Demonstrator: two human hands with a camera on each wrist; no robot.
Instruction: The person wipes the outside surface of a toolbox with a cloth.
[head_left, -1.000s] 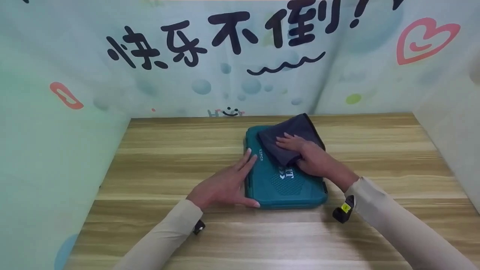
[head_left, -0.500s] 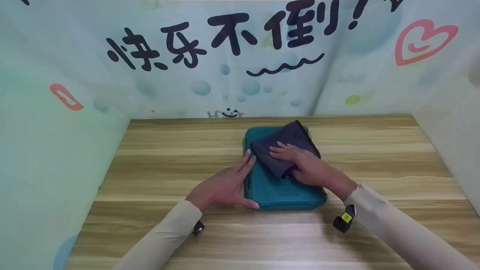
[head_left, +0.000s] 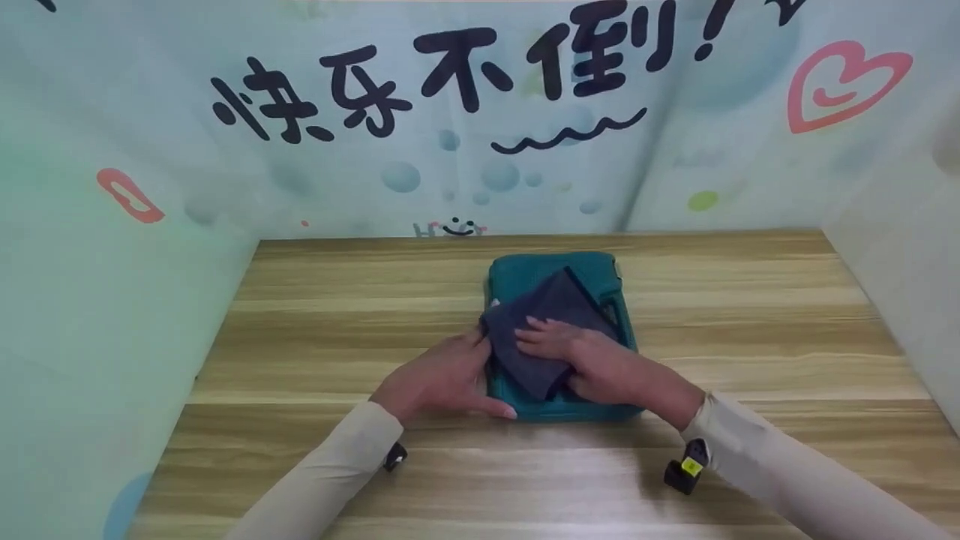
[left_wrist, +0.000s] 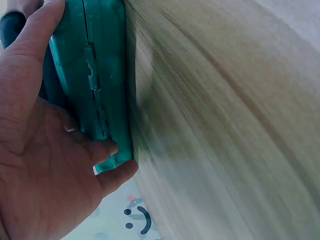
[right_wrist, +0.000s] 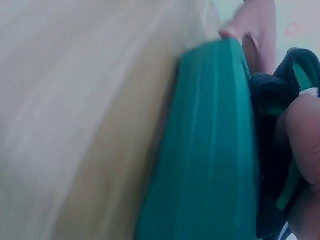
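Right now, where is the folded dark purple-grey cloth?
In the head view, the folded dark purple-grey cloth lies right of centre, on the flat teal plastic case, beneath the person's right hand, its left corner beside the left hand.

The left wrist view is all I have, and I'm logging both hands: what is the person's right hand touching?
Observer: The right hand rests, fingers extended, on a dark purple-grey fabric cloth, over the teal rectangular plastic case.
Operator: Which end of the lid does the cloth leave most bare?
Observer: The far end, nearest the pale printed backdrop.
Operator: Anything worn near the right wrist?
Observer: Yes, a small black device with a yellow patch, by the beige sleeve.
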